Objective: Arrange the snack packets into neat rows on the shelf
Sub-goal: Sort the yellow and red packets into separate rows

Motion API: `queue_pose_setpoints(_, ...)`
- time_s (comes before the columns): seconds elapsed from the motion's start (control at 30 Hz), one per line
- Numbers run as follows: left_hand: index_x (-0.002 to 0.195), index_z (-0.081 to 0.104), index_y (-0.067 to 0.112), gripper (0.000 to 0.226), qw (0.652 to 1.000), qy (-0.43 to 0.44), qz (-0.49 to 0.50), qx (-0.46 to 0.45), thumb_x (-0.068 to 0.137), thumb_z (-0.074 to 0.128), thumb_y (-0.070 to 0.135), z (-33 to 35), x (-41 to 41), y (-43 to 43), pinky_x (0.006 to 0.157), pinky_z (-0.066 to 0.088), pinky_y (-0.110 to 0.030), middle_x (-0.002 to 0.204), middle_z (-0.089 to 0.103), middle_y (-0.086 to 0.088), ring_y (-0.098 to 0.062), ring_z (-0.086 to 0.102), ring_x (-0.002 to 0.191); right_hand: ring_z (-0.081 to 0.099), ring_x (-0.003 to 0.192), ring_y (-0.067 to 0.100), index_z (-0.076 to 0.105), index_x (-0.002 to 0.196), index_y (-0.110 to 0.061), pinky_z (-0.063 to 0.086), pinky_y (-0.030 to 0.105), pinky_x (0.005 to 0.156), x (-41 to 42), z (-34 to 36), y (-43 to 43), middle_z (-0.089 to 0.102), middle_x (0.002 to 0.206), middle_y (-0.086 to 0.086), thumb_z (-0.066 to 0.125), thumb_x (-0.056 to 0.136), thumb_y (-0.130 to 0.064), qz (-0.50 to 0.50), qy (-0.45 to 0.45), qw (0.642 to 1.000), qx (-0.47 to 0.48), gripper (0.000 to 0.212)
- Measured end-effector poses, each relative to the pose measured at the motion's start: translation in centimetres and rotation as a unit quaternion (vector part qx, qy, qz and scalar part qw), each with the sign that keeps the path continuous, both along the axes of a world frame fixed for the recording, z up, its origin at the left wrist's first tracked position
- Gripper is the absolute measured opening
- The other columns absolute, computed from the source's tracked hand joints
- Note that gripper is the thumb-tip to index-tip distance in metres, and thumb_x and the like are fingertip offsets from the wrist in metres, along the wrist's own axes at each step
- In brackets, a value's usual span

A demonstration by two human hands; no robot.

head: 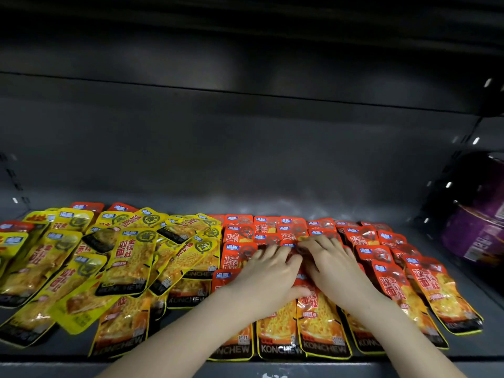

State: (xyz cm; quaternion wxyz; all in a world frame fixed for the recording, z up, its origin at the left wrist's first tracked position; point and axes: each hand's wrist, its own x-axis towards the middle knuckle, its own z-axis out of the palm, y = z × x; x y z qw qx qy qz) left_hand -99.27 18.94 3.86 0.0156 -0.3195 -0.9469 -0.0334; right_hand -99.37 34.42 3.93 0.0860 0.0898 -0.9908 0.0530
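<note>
I see a dark grey shelf (pixel 272 207). On its left, yellow packets (pixel 131 257) lie jumbled and overlapping. To the right, red packets (pixel 392 276) overlap in rows. A purple box (pixel 474 230) sits far right.

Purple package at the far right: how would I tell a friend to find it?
Take the dark grey shelf, with yellow packets on the left and red packets on the right. Beyond the red ones, at the shelf's right end, sits the purple package. It alone is purple and bulky; the rest are flat pouches.

packets (pixel 131 268) on shelf (pixel 62 347), box (pixel 474 222) — far right
</note>
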Motion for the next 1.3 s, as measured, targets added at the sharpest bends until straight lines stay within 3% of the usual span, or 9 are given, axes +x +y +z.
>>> queue_pose_setpoints(0.23,0.142,0.030,0.015,0.058,0.998,0.037,-0.008,0.049,0.095,0.044,0.045,0.7,0.4,-2.0,0.110,0.026,-0.043,0.146,0.030,-0.007,-0.026,0.023,0.136,0.030,0.130,0.018,0.032,0.141,-0.028,0.033,0.035,0.102,-0.2,0.0,0.2,0.036,0.139,-0.009,0.041,0.093,-0.023,-0.003,-0.002,1.000,0.006,0.049)
queue_pose_setpoints(0.33,0.140,0.035,0.018,0.053,0.994,0.072,0.014,0.076,0.095,0.044,0.043,1.3,0.3,-4.1,0.108,0.028,-0.042,0.143,0.036,-0.004,-0.024,0.027,0.134,0.034,0.126,0.020,0.039,0.137,-0.029,0.035,0.038,0.101,-0.5,0.1,-0.3,0.041,0.134,-0.007,0.044,0.094,-0.026,-0.001,0.013,1.000,-0.024,0.044)
queue_pose_setpoints(0.47,0.124,0.053,0.020,0.052,0.983,0.123,0.059,0.120,0.086,0.028,0.045,1.9,-0.2,-7.6,0.096,0.044,-0.041,0.123,0.055,-0.001,-0.024,0.049,0.118,0.047,0.112,0.027,0.058,0.121,-0.022,0.042,0.042,0.095,-0.9,0.6,-2.3,0.055,0.120,0.000,0.056,0.089,-0.020,0.039,0.049,0.994,-0.087,0.033)
queue_pose_setpoints(0.57,0.113,0.060,0.021,0.045,0.966,0.157,0.134,0.157,0.086,0.030,0.040,2.5,-0.6,-10.6,0.089,0.048,-0.038,0.109,0.062,0.000,-0.025,0.057,0.106,0.052,0.109,0.025,0.061,0.115,-0.021,0.044,0.040,0.094,-1.0,1.2,-4.7,0.057,0.114,-0.002,0.059,0.087,-0.016,0.098,0.065,0.985,-0.124,0.028)
queue_pose_setpoints(0.7,0.126,0.050,0.026,0.032,0.945,0.143,0.245,0.163,0.096,0.042,0.032,2.8,-1.2,-14.9,0.098,0.037,-0.034,0.124,0.053,0.004,-0.019,0.044,0.121,0.051,0.112,0.019,0.060,0.114,-0.023,0.041,0.035,0.098,-1.7,2.0,-8.8,0.057,0.114,-0.005,0.056,0.090,-0.018,0.160,0.059,0.973,-0.157,0.025)
queue_pose_setpoints(0.87,0.125,0.050,0.025,0.030,0.922,0.129,0.324,0.169,0.096,0.044,0.030,2.7,-1.2,-19.2,0.088,0.041,-0.033,0.122,0.053,0.003,-0.021,0.047,0.118,0.057,0.102,0.020,0.062,0.106,-0.022,0.044,0.032,0.091,-3.8,2.9,-14.5,0.060,0.103,-0.004,0.054,0.090,-0.017,0.206,0.066,0.960,-0.180,0.019)
queue_pose_setpoints(1.3,0.125,0.051,0.023,0.030,0.907,0.112,0.371,0.168,0.097,0.043,0.030,3.0,-2.0,-25.5,0.081,0.042,-0.032,0.124,0.054,0.001,-0.021,0.048,0.116,0.055,0.107,0.026,0.060,0.108,-0.018,0.046,0.038,0.089,-7.9,3.9,-26.6,0.059,0.109,0.005,0.048,0.091,-0.019,0.245,0.019,0.958,-0.148,0.021)
